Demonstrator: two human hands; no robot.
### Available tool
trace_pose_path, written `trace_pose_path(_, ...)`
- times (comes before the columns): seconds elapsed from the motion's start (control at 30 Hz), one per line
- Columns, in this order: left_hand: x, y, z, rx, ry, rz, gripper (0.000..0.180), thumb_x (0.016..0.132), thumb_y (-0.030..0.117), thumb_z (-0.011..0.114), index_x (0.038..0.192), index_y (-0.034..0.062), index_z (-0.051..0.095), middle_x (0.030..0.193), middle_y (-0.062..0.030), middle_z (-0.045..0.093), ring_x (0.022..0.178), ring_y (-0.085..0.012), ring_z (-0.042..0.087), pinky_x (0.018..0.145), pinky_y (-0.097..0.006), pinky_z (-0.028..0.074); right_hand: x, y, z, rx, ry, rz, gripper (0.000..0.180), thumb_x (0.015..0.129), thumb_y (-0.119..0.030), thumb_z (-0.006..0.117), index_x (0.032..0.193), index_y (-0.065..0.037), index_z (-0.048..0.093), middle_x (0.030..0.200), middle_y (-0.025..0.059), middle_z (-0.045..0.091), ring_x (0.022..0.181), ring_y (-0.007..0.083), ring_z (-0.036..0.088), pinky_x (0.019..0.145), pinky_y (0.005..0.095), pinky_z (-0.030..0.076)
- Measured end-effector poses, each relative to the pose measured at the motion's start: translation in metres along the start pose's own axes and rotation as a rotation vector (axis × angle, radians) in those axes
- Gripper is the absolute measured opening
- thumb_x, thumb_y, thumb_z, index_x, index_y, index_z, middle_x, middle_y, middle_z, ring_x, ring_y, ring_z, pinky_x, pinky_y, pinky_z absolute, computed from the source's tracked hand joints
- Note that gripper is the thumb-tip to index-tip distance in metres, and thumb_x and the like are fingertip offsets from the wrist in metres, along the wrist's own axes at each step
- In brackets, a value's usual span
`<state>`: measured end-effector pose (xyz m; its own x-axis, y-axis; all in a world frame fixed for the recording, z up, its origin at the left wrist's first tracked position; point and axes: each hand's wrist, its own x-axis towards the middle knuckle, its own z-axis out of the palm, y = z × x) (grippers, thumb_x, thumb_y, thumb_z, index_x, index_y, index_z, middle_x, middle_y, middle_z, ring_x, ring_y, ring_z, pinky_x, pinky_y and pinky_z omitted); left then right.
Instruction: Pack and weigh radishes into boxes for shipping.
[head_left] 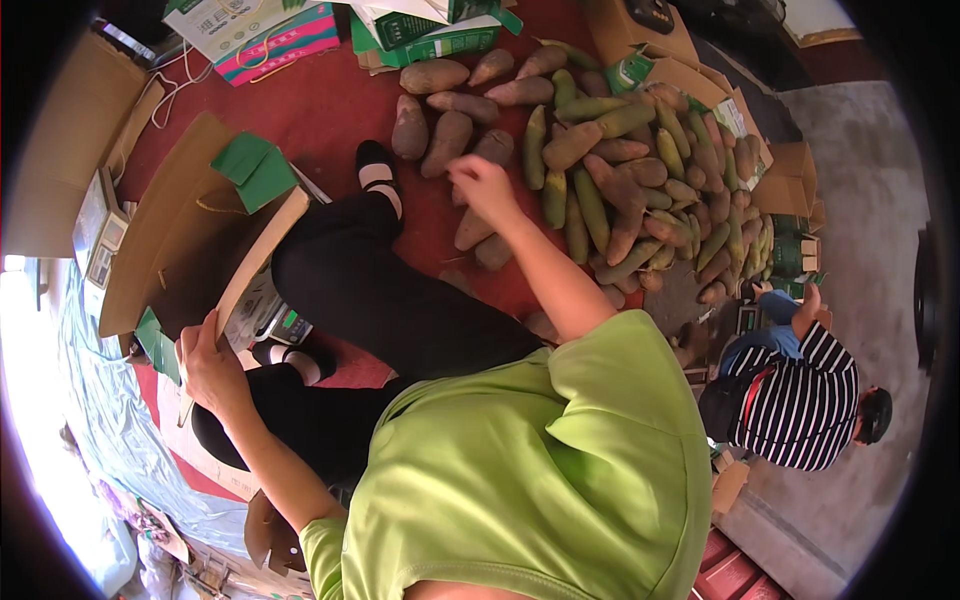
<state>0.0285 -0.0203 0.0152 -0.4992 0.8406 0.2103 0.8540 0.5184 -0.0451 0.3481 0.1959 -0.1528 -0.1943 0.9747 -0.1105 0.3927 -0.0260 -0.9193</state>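
Note:
At the left, my left hand (pixel 212 368) grips the rim of an upright cardboard box (pixel 262 262), its fingers wrapped over the edge. A green carton flap (pixel 250 168) stands up at the box's far end. My right hand (pixel 484 188) hovers over the near left part of a heap of tubers. Its fingers are bent close together and a little blurred, with nothing seen in them. Just beside it lies a brown-red sweet potato (pixel 447 142). Long green radishes (pixel 592 210) lie mixed with more sweet potatoes (pixel 622 205) across the red floor covering.
A small scale (pixel 290 322) with a lit green display sits by my foot. Printed cartons (pixel 270 50) and green boxes (pixel 430 45) stand at the far side. Cardboard boxes (pixel 785 180) edge the heap. A person in a striped top (pixel 800 395) crouches at the right.

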Motion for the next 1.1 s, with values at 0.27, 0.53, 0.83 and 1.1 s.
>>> trace_pose_path(0.27,-0.002,-0.001,0.006,-0.038,0.027,-0.009,0.027,0.076,0.006,0.062,0.1,0.0176,0.067,0.083,0.0004,0.056,0.078,-0.0211,0.059,0.061,-0.036,0.047,-0.133,0.233,-0.135,-0.431,-0.064,0.935,0.015,0.082,-0.017,0.051,0.087,-0.009,0.063,0.074,0.0042,0.062,0.063,0.0186,0.061,0.049,0.0354,0.048)
trace_pose_path(0.53,0.002,-0.009,0.023,-0.082,0.031,0.076,0.03,0.074,0.004,0.064,0.101,0.0171,0.067,0.084,-0.0021,0.058,0.078,-0.0222,0.06,0.063,-0.036,0.046,-0.226,0.353,-0.259,-0.322,0.333,1.008,0.016,0.076,-0.012,0.06,0.091,-0.009,0.06,0.079,0.0068,0.061,0.064,0.0217,0.059,0.052,0.0369,0.048)
trace_pose_path(0.83,0.001,-0.008,0.013,-0.066,0.002,0.054,0.028,0.076,0.002,0.061,0.101,0.0144,0.067,0.084,-0.005,0.059,0.077,-0.0233,0.06,0.064,-0.035,0.046,-0.18,0.261,-0.218,0.293,0.858,1.199,0.043,0.073,-0.007,0.067,0.112,-0.013,0.049,0.102,0.0069,0.052,0.081,0.023,0.05,0.065,0.0405,0.044)
trace_pose_path(1.1,0.001,-0.015,0.016,-0.107,0.042,0.121,0.026,0.078,0.001,0.06,0.101,0.0101,0.066,0.083,-0.0071,0.059,0.076,-0.024,0.06,0.065,-0.035,0.046,-0.165,0.278,-0.206,0.405,1.047,1.211,0.062,0.07,-0.003,0.069,0.122,-0.016,0.039,0.119,0.0067,0.05,0.1,0.024,0.05,0.078,0.0449,0.041)
